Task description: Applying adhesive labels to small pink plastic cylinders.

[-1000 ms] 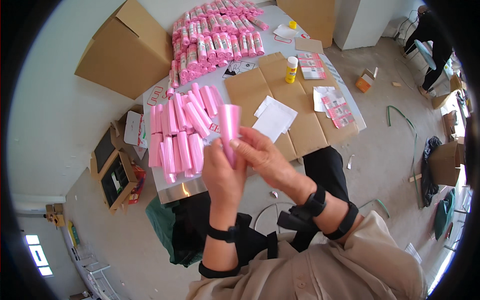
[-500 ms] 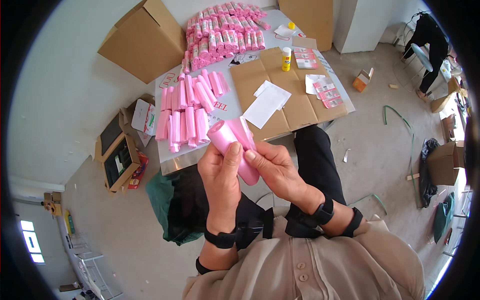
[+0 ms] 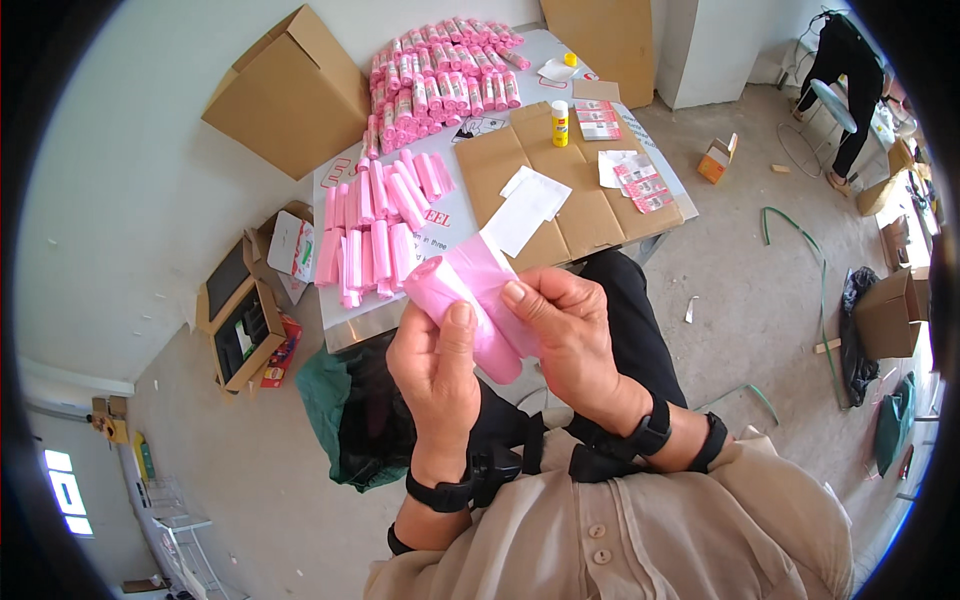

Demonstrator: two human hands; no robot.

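Observation:
A roll of thin pink plastic bags point(image 3: 468, 318) is held up in front of me, tilted, just off the table's near edge. My left hand point(image 3: 436, 370) wraps the roll from the left, thumb pressed on its side. My right hand point(image 3: 570, 335) pinches the loose sheet that spreads off the roll to the right. Beyond it on the table point(image 3: 440, 236), unlabelled pink rolls point(image 3: 375, 220) lie stacked at the left. A heap of labelled pink rolls point(image 3: 440, 75) sits behind those.
Flattened cardboard point(image 3: 600, 225) covers the table's right part, bearing white paper point(image 3: 527, 212), a yellow glue stick point(image 3: 559, 124) and printed label sheets point(image 3: 643, 186). A large carton point(image 3: 290, 95) stands at the back left. An open box point(image 3: 243, 330) lies left of the table. A person point(image 3: 840, 90) is at far right.
My right hand has moved to the right, drawing the loose pink sheet out wider from the roll. The left hand keeps its hold on the roll.

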